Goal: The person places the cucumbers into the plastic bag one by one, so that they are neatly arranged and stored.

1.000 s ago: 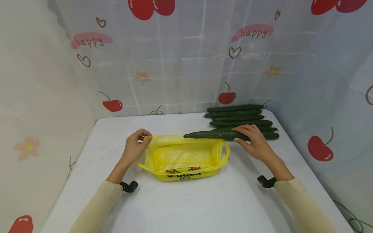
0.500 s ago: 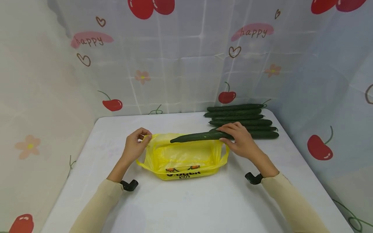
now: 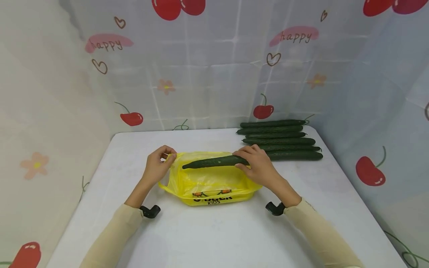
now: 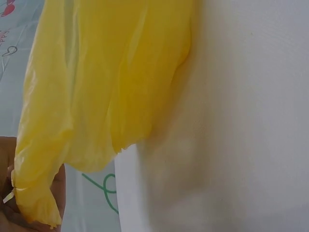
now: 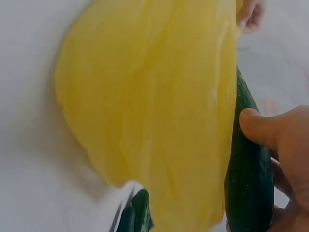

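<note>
A yellow plastic bag [image 3: 214, 182] with printed lettering stands on the white table, its mouth spread wide. At its left rim my left hand [image 3: 156, 166] pinches the bag's edge; the left wrist view shows the yellow film [image 4: 106, 72] hanging from those fingers. My right hand [image 3: 256, 165] grips a long dark green cucumber [image 3: 211, 162] near its right end. The cucumber lies level above the bag's mouth, its tapered tip toward the left hand. In the right wrist view the thumb presses along the cucumber [image 5: 248, 179], and the bag's side hides part of it.
Several more cucumbers [image 3: 278, 141] lie side by side at the table's back right, behind the right hand. The white table [image 3: 207, 234] reaches back to a printed curtain [image 3: 214, 82]. Curtains also stand along the left and right sides.
My right hand has carried the cucumber leftward, from beside the bag's right rim to over its mouth. The left hand keeps its pinch on the bag.
</note>
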Action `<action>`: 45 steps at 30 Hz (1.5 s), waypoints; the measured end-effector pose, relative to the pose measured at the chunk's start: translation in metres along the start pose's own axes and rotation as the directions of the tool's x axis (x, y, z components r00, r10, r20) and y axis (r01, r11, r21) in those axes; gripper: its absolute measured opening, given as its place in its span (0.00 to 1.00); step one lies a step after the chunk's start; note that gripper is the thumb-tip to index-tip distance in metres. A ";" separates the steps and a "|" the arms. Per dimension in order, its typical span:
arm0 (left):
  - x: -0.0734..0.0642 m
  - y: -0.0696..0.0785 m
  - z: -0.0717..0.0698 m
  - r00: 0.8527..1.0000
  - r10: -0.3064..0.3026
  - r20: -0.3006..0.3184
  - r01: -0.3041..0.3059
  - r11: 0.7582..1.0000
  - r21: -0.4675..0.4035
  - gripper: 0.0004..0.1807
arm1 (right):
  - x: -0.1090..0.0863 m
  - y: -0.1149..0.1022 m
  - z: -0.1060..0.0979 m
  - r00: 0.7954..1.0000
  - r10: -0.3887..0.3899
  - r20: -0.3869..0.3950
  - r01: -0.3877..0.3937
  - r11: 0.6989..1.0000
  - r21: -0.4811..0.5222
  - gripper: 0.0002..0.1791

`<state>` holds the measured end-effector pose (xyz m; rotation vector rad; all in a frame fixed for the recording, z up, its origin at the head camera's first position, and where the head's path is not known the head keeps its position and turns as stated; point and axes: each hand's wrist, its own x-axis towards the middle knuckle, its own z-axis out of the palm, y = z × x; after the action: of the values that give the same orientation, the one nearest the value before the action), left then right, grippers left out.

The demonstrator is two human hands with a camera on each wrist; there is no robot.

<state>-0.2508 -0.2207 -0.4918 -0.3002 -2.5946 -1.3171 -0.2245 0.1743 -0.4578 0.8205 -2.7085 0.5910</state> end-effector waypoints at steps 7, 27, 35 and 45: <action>0.001 0.002 0.000 1.000 0.011 -0.004 -0.011 1.000 -0.007 0.06 | 0.002 -0.009 0.012 1.000 0.005 0.012 -0.006 0.999 0.037 0.22; -0.004 -0.001 -0.004 1.000 -0.003 -0.008 0.003 1.000 -0.011 0.07 | 0.007 -0.021 0.034 0.993 0.059 0.100 -0.061 0.998 0.019 0.23; -0.006 -0.002 -0.007 1.000 0.001 -0.010 -0.002 1.000 -0.022 0.08 | 0.013 -0.014 0.037 0.992 0.075 0.099 -0.073 0.997 -0.021 0.22; -0.007 0.005 -0.008 0.998 0.066 -0.002 -0.066 0.996 -0.059 0.05 | 0.015 -0.005 0.043 0.980 0.094 0.174 -0.089 0.995 -0.038 0.23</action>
<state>-0.2416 -0.2247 -0.4860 -0.3926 -2.5263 -1.3732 -0.2393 0.1438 -0.4894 0.7777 -2.9214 0.5180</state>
